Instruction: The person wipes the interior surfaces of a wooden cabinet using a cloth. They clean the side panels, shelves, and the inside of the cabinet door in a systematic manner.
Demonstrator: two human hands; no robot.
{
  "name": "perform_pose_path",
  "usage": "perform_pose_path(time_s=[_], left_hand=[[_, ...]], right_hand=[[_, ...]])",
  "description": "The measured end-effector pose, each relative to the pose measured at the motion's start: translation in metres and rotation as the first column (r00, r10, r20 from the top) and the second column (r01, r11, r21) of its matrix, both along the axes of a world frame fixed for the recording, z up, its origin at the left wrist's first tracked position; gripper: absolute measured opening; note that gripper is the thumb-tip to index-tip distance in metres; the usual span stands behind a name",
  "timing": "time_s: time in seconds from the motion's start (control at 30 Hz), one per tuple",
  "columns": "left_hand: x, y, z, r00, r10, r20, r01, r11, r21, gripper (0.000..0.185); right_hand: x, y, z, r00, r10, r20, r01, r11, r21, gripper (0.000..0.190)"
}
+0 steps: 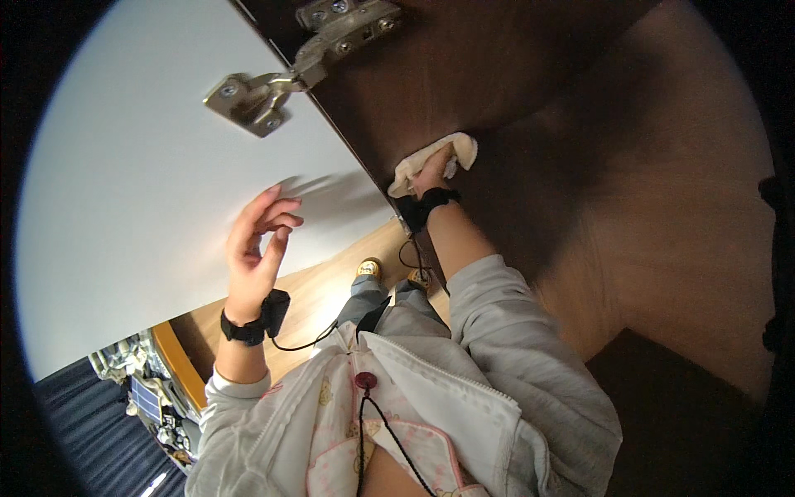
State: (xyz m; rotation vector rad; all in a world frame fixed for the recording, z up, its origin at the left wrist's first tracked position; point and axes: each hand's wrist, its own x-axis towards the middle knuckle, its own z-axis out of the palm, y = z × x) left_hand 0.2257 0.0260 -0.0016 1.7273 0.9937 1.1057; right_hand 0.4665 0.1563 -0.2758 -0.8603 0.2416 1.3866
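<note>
My right hand [433,171] grips a folded cream cloth [463,149] against a dark brown wood-look cabinet panel [397,99], close to the panel's front edge. Part of the cloth is hidden under my fingers. My left hand [256,239] is empty, with its fingers loosely curled and apart. It is in front of a white cabinet door [149,186] and casts a shadow on it; whether it touches the door I cannot tell. Above both hands, a metal concealed hinge [298,68] joins the swung-out door to the panel.
A black strap with a small box [276,310] sits on my left wrist, its cable running to my waist. Below the door is a wood-look floor [310,292]. At lower left stands an orange-edged container [180,360] of mixed items, beside a dark pleated curtain [93,422].
</note>
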Motion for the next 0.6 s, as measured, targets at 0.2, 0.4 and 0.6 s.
perform_pose_path(time_s=[0.2,0.4,0.6], left_hand=[[0.01,-0.001,-0.026,0.997,-0.066,-0.029,0.065,0.997,-0.043,0.045],[0.012,-0.005,-0.055,0.99,-0.138,-0.009,0.138,0.99,-0.022,0.048],[0.009,-0.012,-0.096,0.974,-0.22,0.046,0.221,0.975,-0.028,0.051]], right_hand=[[-0.009,-0.015,-0.001,0.995,-0.024,-0.093,0.031,0.997,0.077,0.077],[-0.007,-0.035,0.028,1.0,-0.002,-0.02,0.007,0.969,0.247,0.074],[0.001,-0.047,0.054,0.98,-0.11,0.167,0.069,0.969,0.238,0.064]])
